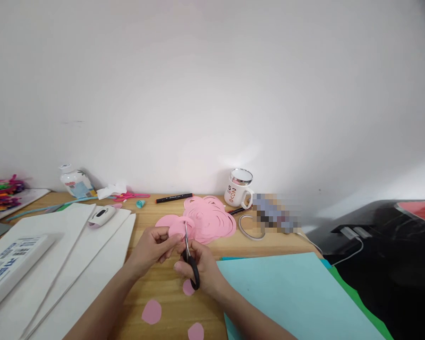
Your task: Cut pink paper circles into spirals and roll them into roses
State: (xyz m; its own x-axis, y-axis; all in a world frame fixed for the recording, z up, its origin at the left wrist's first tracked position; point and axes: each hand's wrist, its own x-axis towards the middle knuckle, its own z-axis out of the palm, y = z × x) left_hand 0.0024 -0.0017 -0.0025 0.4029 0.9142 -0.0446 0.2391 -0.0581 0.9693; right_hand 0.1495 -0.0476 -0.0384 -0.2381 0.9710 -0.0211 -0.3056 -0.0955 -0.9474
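Loose pink piece [196, 331] nearest, on desk [170, 297]; white sheets [106, 255] at left; left hand [152, 250] pinches pink paper [176, 228], scissors [186, 245] blades against it; right hand [204, 270] curled around handles; pink pile [216, 219] just behind; light-blue sheet [297, 293] at right. Step looks like trimming; next move likely calls for steady pinch, paper fed into blades

Both arms are bare and reach in from the lower edge, the left forearm [102, 304] slanting up to the right and the right forearm [251, 314] slanting up to the left, so that they draw together towards the middle. The left hand [150, 249] is closed in a pinch, thumb stretched out opposite the index finger, with the other fingers curled beneath. Just beside it and slightly lower, the right hand [207, 270] is bent in a grip, its thumb pointing left below the curved fingers
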